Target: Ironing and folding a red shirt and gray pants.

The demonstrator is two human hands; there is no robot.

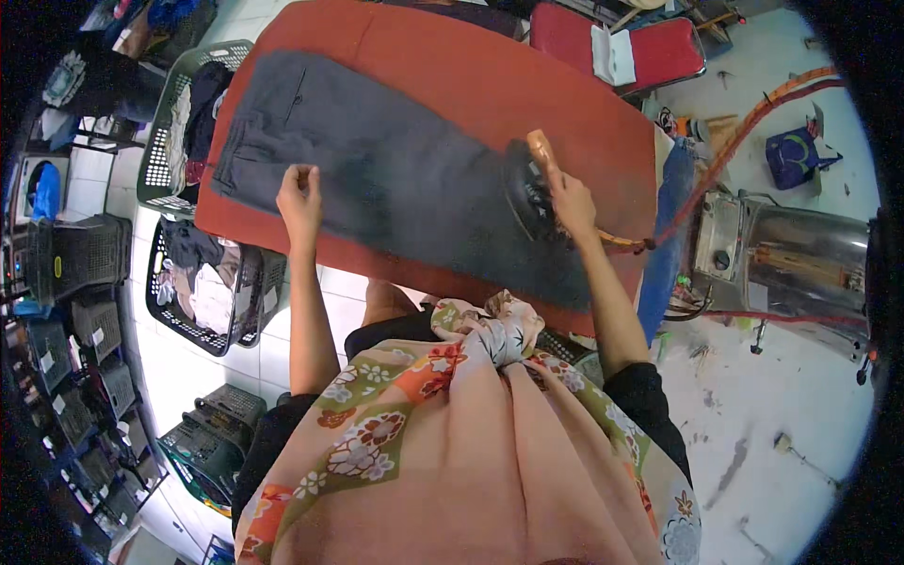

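Dark grey trousers [381, 155] lie flat and lengthwise on a padded ironing table with a red-brown cover [452, 63]. The waistband end is at the left, and a welt pocket [295, 99] shows near it. My right hand [573, 205] is wrapped around the orange-brown handle of a black steam iron [524, 191], which sits on the trouser legs. Over the waist end, my left hand [299, 194] is curled, thumb and fingertips together in a loop. Nothing shows in it, and whether it touches the cloth is unclear.
An orange hose [734, 141] arcs from the iron's side to the upper right. Plastic baskets of clothes [159, 141] [205, 296] stand at the left. A metal boiler-like tank [805, 247] is at the right. A red padded chair [664, 49] stands beyond the table.
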